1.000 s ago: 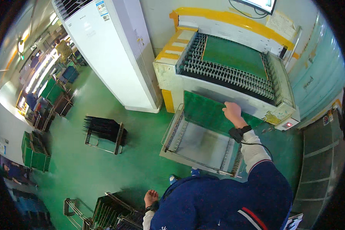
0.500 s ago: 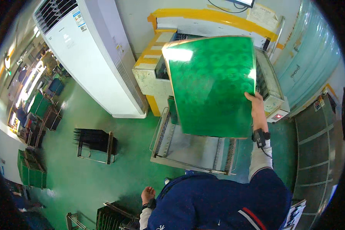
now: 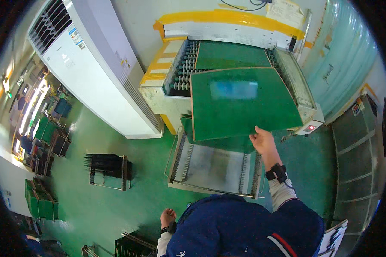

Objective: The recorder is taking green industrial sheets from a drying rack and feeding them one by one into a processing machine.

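A large flat green panel (image 3: 240, 103) with copper-coloured edges lies over the front of a roller conveyor. My right hand (image 3: 263, 143) grips its near edge toward the right corner, thumb on top and the other fingers hidden beneath. I cannot tell whether the panel's far part touches the rollers (image 3: 183, 75). Behind it, a second green panel (image 3: 233, 55) lies flat on the rollers. My left hand (image 3: 168, 217) hangs low beside my body, fingers curled in and nothing visible in them. Below the held panel stands a slotted metal rack (image 3: 214, 171), with another green panel partly showing at its back.
A tall white air conditioner (image 3: 103, 77) stands left of the conveyor housing (image 3: 306, 92). On the green floor are a small rack of dark panels (image 3: 107, 167) and another rack (image 3: 133, 246) near my left side. Clear plastic curtains (image 3: 347, 60) hang at right.
My right hand has lowered and moved left, and the held panel has tipped from raised to nearly flat over the conveyor. The rollers and the panel behind have come into view.
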`<state>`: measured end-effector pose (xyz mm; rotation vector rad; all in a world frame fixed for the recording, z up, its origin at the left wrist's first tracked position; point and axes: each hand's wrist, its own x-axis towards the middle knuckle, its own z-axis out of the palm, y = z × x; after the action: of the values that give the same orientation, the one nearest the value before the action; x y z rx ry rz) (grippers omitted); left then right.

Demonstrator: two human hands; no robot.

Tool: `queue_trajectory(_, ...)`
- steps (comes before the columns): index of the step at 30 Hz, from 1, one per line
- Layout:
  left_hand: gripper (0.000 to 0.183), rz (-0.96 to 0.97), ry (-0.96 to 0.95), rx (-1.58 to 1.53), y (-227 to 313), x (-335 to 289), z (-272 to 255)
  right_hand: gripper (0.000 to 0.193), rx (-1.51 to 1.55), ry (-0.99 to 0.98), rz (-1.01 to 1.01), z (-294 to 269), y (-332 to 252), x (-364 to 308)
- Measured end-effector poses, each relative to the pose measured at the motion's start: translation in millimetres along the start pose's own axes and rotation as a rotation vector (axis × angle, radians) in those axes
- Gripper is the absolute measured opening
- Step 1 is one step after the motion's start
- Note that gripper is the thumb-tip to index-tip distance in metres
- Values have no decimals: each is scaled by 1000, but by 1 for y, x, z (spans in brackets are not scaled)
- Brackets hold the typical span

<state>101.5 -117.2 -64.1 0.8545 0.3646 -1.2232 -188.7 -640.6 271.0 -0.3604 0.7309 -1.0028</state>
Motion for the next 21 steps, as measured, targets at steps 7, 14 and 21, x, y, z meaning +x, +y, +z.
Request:
queue_trajectory(7, 9, -59, 428, 3, -4, -18, 51, 18, 65, 55, 120, -15, 24, 19)
queue_trajectory(14, 10, -89, -225, -162, -5, -27, 17, 17, -83, -39, 182, 2, 29, 13)
queue_trajectory(21, 14, -37, 258, 84, -8, -46, 53, 27, -228, -52, 195, 2, 28, 17)
